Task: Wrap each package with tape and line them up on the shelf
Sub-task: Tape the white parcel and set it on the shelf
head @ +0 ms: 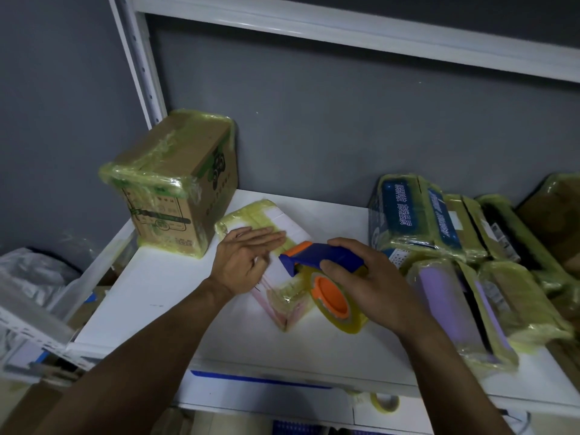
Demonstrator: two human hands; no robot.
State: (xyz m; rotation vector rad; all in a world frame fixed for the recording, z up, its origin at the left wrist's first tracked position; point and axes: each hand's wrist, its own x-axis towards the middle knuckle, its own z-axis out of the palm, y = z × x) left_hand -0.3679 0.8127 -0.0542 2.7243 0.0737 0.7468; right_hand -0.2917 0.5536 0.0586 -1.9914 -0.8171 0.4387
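A flat white package (284,229) with yellowish tape at both ends lies in the middle of the white shelf (175,293). My left hand (246,257) rests flat on top of it, fingers stretched out and together. My right hand (365,284) grips a blue and orange tape dispenser (320,255) loaded with a yellowish tape roll (340,304), pressed against the package's near end. A taped brown cardboard box (171,183) stands at the shelf's back left.
Several taped packages (445,246), blue, purple and brown, lie piled at the right of the shelf. A white shelf post (138,64) rises at the back left, with a grey wall behind. A spare tape roll (384,403) sits below the shelf's front edge. Clutter fills the lower left.
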